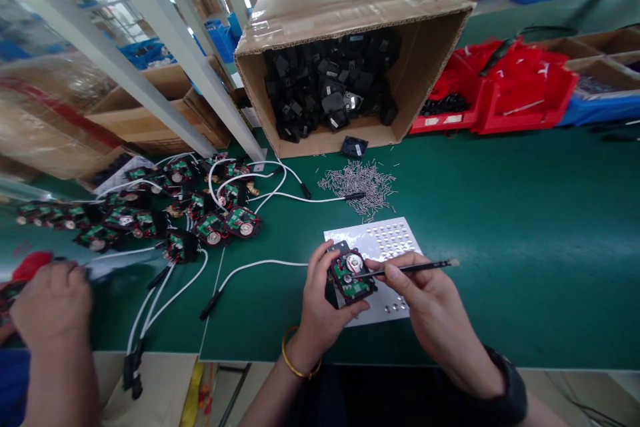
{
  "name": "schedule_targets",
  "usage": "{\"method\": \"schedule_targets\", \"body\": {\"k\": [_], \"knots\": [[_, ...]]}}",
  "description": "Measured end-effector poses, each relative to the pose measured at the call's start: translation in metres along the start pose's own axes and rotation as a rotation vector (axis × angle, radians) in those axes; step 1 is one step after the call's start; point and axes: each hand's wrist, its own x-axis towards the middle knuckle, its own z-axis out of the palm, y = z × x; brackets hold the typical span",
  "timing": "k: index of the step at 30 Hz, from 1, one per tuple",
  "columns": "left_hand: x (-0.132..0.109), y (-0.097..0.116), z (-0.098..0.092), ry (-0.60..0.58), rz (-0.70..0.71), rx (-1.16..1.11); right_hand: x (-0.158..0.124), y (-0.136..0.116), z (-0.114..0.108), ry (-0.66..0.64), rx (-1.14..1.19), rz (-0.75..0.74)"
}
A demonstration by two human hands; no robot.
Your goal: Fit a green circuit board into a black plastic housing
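My left hand (320,300) is closed around a small black housing with a green circuit board (351,277), held just above a perforated white metal plate (385,240). My right hand (425,300) pinches a thin black tool (415,268) like a pen, its tip resting on the board near a round silver part. A white cable (260,267) runs left from the housing across the green mat.
A tipped cardboard box (350,7) full of black housings lies behind, with a heap of small metal pins (360,183) in front. Several wired circuit-board units (200,213) lie at left. Red bins (500,93) stand at right. Another person's hand (50,303) works at far left.
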Motion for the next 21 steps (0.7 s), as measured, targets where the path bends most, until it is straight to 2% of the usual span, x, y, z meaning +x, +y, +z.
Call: {"method": "schedule_targets", "body": {"k": [21], "knots": [[-0.0027, 0.0024, 0.0007, 0.007, -0.002, 0.020, 0.0008, -0.0004, 0.0008, -0.019, -0.099, -0.065]]}}
